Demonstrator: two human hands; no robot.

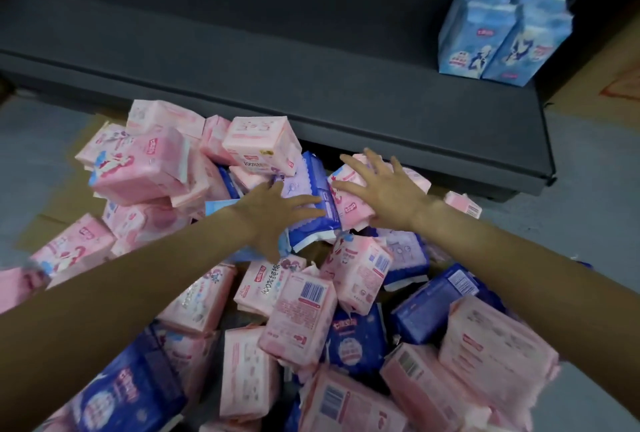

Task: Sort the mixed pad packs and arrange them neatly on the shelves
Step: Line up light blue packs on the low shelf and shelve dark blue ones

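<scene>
both hands reach into the pile (pixel 277 293) on the floor: left hand (pixel 273 213) flat on a blue pack (pixel 317 203), right hand (pixel 381 189) spread on a pink pack (pixel 349 206). two pale packs (pixel 502 37) stand on the far-right shelf (pixel 277 51).

Pink and dark-blue pad packs (pixel 301 321); light-blue packs (pixel 502 40); dark-grey shelf (pixel 311 51).

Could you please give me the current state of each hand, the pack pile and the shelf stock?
left hand: open, fingers on a dark blue pack
right hand: open, resting on a pink pack
pile: mixed, unsorted
light blue packs: upright on the shelf
</scene>
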